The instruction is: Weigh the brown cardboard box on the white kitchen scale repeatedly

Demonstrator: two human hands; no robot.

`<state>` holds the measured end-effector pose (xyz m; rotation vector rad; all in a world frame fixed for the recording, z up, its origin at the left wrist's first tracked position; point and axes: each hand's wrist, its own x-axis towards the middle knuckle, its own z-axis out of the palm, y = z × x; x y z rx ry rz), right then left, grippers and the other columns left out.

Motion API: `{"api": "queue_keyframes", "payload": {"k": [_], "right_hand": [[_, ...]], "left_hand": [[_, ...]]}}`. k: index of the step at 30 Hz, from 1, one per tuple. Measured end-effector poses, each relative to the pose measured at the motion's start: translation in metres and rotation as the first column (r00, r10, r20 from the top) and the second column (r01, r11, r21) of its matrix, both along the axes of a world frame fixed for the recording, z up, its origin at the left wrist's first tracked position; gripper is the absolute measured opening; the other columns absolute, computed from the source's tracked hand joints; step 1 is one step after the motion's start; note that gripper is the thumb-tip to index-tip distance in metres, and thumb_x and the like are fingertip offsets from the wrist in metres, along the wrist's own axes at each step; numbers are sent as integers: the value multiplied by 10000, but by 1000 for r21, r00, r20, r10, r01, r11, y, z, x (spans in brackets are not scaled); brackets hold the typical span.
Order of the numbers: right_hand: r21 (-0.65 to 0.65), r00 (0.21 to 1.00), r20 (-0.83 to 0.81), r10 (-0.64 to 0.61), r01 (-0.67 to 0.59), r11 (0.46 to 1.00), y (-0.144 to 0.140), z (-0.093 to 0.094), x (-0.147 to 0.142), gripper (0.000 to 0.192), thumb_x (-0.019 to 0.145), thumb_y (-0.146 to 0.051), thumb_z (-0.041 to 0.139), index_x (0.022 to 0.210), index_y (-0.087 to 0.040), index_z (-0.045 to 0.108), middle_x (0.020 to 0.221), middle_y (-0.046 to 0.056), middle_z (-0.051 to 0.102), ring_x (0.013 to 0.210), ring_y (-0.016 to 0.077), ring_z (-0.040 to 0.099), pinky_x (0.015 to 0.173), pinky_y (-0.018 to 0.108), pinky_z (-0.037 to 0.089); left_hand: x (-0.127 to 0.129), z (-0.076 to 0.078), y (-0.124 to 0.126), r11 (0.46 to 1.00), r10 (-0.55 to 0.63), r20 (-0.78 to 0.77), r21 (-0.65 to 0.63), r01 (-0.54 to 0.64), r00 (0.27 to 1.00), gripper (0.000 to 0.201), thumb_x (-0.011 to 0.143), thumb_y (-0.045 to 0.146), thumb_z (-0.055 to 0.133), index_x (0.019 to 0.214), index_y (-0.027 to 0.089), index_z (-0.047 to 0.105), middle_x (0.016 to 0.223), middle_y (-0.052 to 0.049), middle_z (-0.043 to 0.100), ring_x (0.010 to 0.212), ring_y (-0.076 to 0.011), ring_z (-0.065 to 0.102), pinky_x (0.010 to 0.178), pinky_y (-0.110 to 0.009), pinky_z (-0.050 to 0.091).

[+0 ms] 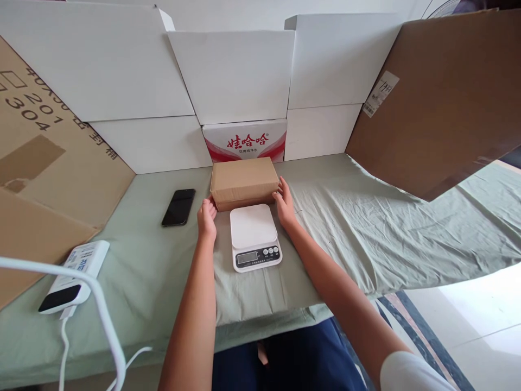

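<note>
A closed brown cardboard box (244, 176) sits on the cloth just behind a white kitchen scale (254, 228). At the box's left front corner, my left hand (207, 217) presses its side with bent fingers. My right hand (285, 203) grips the opposite side, its thumb near the front edge and its other fingers along the end. Between my forearms lies the scale, its platform bare, with a small display and round buttons facing me. I cannot make out any digits on the display.
A black phone (178, 207) lies left of the box. Farther left is a white power bank (77, 277) with a white cable (101, 309). White boxes (232, 76) line the back, and large cartons (439, 98) flank both sides. Green cloth (334, 217) covers the surface.
</note>
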<state>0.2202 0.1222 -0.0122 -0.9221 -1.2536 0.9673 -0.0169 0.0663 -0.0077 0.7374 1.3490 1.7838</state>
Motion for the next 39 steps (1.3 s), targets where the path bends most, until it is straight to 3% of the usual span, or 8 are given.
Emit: {"api": "queue_keyframes", "payload": {"k": [5,13,16,22,29,35,39], "right_hand": [[1,998,17,63,-63,998,-2,6,-1,672,847,-384,560,1492,-256,421,1539,85,502,1421,293,459,1193,524,368],[69,991,71,112,-117,991,-10,12,-4,702,859,-360,568,1531,-302,374,1633,12,385,1470,281,399,1200,496,377],[112,989,66,134,-141,984,-11,11,-7,699,885,-390,560,1546,-298,352,1636,20,376,1475,271,399,1209,484,371],[259,993,93,75,-97,961,-21,20,-7,742,920,-567,550,1573,-325,294,1665,0,317,1557,253,265,1274,459,277],[300,986,148,73,-115,947,-51,28,12,775,922,-649,533,1581,-335,273,1672,39,288,1538,291,304,1264,479,289],[250,984,158,79,-118,961,-98,19,36,724,918,-646,538,1558,-417,290,1648,-3,318,1544,284,292,1257,495,298],[219,980,166,106,-142,965,-123,14,46,715,927,-620,530,1565,-406,288,1645,-4,322,1539,291,285,1243,499,314]], "left_hand": [[1,-2,-2,1000,-2,-8,10,2,1000,657,934,628,460,1307,130,670,1450,-232,575,1390,-287,524,1163,-419,368],[2,-6,-2,999,21,-28,39,-20,999,625,899,639,523,1259,156,687,1398,-204,625,1355,-279,562,1147,-417,394],[3,-4,-3,994,43,-51,105,-37,998,597,899,621,527,1263,171,676,1380,-171,645,1340,-251,576,1144,-392,396],[11,6,-15,968,94,-108,242,-66,990,622,867,642,558,1275,189,677,1335,-143,666,1374,-253,540,1147,-350,392],[25,12,-58,957,121,-142,279,-78,982,701,851,672,552,1330,169,648,1389,-176,628,1378,-300,535,1155,-408,399],[39,-1,-110,957,116,-178,283,-62,977,744,853,690,541,1344,140,640,1389,-204,628,1353,-323,557,1162,-444,394],[43,-13,-140,959,112,-170,275,-62,979,692,877,661,529,1347,166,645,1420,-187,612,1362,-322,550,1166,-452,393]]}}
